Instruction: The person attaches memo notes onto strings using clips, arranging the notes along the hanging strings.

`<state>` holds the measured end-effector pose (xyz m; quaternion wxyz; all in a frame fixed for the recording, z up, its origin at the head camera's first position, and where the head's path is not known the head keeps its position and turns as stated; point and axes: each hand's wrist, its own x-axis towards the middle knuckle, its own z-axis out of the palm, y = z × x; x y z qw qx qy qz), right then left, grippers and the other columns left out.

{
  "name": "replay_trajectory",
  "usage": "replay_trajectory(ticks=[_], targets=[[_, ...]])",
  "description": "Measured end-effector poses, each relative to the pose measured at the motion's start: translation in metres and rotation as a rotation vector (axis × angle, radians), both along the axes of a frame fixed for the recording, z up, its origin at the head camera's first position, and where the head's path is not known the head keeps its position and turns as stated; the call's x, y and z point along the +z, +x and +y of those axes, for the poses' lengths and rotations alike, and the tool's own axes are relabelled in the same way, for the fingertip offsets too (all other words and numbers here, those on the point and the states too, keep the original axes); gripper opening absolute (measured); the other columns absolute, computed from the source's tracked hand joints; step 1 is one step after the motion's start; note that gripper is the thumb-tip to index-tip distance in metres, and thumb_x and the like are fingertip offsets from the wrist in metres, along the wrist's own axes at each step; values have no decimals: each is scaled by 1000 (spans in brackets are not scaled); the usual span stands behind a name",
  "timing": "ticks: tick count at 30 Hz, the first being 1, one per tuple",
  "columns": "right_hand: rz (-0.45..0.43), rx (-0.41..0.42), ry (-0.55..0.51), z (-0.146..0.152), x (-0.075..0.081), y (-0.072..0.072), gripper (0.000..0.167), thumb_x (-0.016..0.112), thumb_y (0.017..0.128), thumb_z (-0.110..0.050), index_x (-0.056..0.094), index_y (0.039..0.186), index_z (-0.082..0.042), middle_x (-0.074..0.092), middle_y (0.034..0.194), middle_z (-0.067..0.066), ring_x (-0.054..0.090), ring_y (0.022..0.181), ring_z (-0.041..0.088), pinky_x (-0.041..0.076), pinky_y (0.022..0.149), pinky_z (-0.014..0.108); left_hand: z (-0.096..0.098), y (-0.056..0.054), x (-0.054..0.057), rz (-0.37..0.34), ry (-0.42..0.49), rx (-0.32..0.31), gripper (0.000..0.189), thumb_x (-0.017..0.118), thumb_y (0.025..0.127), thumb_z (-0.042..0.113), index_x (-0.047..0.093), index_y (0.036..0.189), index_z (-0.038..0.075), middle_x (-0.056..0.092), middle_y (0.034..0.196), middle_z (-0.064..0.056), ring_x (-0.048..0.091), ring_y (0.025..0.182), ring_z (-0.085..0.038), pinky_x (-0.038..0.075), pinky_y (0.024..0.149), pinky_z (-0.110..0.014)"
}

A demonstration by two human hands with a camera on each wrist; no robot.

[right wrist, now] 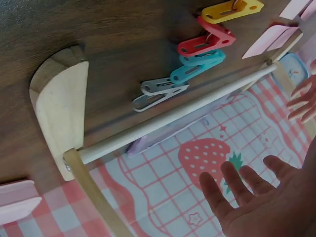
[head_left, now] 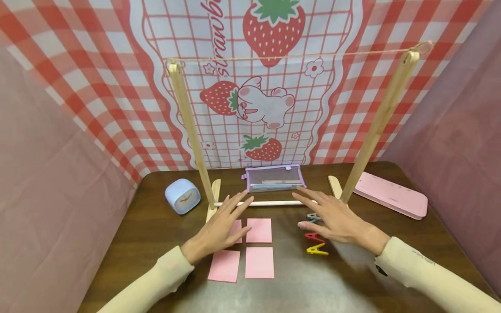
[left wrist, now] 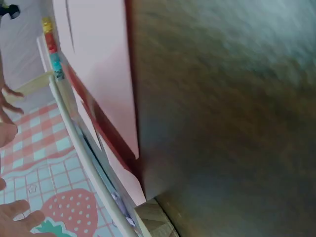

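My left hand [head_left: 219, 230], fingers spread and holding nothing, hovers over the left side of several pink square paper notes. It partly hides the back left note [head_left: 236, 232]; the back right note [head_left: 259, 230], front left note [head_left: 224, 266] and front right note [head_left: 260, 262] lie flat. With fingers apart, my right hand [head_left: 336, 219] is also bare, above a row of clothespins. A grey clothespin [right wrist: 158, 93], a blue clothespin [right wrist: 198, 65], a red clothespin [right wrist: 207, 40] and a yellow clothespin [right wrist: 231, 11] show fully in the right wrist view.
A wooden frame has two tall posts, the left post [head_left: 191, 134] and right post [head_left: 379, 126], joined by a white rod [head_left: 274, 203] low down and a string [head_left: 297, 56] on top. Around it are a blue clock [head_left: 182, 196], a zip pouch [head_left: 275, 178] and a pink case [head_left: 391, 194].
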<state>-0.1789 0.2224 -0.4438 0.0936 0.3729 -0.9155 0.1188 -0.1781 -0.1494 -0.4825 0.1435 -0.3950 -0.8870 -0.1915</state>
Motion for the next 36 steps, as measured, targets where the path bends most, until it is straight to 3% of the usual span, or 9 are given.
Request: replay_trajectory(ticks=[6, 12, 19, 23, 36], targets=[[-70, -80, -100, 5, 1, -5, 71, 64, 100, -53, 39, 161, -27, 50, 158, 3, 57, 138, 25, 57, 101, 53, -5, -1, 3, -104, 142, 90, 79, 75, 97, 33, 33, 163, 20, 42, 163, -9, 49, 146, -29, 45, 119, -53], [-111, -125, -184, 13, -3, -12, 57, 70, 100, -39, 55, 148, -14, 64, 138, 4, 67, 117, 21, 62, 90, 47, -14, 0, 1, -182, 174, 175, 62, 78, 94, 32, 55, 148, 12, 64, 137, -8, 59, 130, -25, 52, 109, -47], [-105, -76, -247, 22, -12, -22, 29, 78, 94, -15, 71, 119, -3, 75, 108, 8, 70, 89, 14, 62, 75, 37, -25, 3, -4, -253, 89, 198, 46, 84, 86, 26, 70, 125, 5, 71, 119, -11, 65, 116, -29, 54, 100, -51], [-151, -88, -236, 27, -18, -26, 20, 80, 90, -10, 73, 106, -2, 75, 93, 6, 68, 80, 11, 60, 69, 31, -29, 5, -8, -302, 9, 221, 51, 88, 82, 29, 71, 124, 8, 70, 119, -9, 64, 116, -29, 52, 98, -52], [-260, -111, -117, 38, -31, -26, 31, 86, 81, -10, 74, 109, -5, 74, 94, 2, 67, 82, 13, 55, 68, 26, -31, 8, -9, -322, -74, 238, 61, 93, 77, 32, 70, 127, 7, 68, 121, -11, 63, 119, -31, 46, 92, -46]])
